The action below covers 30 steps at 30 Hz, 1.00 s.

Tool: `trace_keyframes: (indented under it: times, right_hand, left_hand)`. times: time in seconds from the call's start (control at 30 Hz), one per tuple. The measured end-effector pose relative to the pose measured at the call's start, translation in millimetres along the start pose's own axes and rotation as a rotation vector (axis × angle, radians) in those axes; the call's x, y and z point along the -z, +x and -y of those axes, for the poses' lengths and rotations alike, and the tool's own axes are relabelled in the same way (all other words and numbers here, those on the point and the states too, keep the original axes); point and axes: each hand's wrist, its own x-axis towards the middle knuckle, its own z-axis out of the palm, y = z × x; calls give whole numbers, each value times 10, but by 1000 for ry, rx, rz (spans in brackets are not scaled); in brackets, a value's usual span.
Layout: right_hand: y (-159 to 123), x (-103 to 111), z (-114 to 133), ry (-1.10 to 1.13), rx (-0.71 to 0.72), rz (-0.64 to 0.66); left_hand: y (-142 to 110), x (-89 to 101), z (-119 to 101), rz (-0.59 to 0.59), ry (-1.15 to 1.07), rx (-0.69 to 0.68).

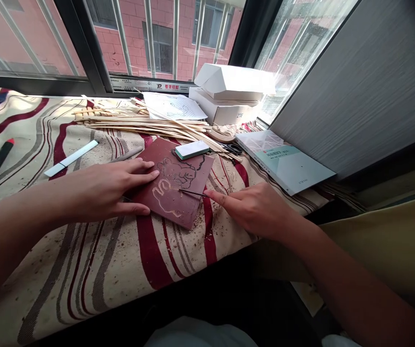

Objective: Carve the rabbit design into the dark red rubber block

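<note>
Striped cloth [124,277] underneath, pale strips [135,125] plus a white "ZTE" box [218,108] crowding the back, book [287,161] at right. Carved brown board [173,185] sits mid-cloth, left hand [121,185] spread flat on it. White-green block [192,150] covers its far edge; right hand [252,209] grips a thin tool [193,193].

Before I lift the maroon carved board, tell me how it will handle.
The maroon board lies flat under the left hand, so probably stiff. It looks thin, so likely light. The white-topped block apparently resting on its edge might slide off.
</note>
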Motion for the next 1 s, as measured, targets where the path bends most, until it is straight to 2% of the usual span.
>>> trace_keyframes:
  times: [0.13, 0.33, 0.43, 0.6, 0.8, 1.0]
  right_hand:
    - [34, -46, 41, 12, 8, 20]
    - [125, 3, -36, 27, 38, 73]
    - [111, -8, -54, 41, 58, 40]
    - [85, -95, 5, 18, 10, 33]
    - [101, -91, 74, 32, 12, -15]
    - [90, -94, 6, 71, 5, -7]
  left_hand:
    - [-2, 37, -32, 31, 10, 25]
    - [-17, 65, -48, 51, 14, 23]
    - [-18, 52, -25, 43, -5, 17]
    - [-14, 49, -14, 35, -30, 10]
    - [7, 110, -84, 79, -23, 25]
    - [3, 96, -69, 75, -22, 27]
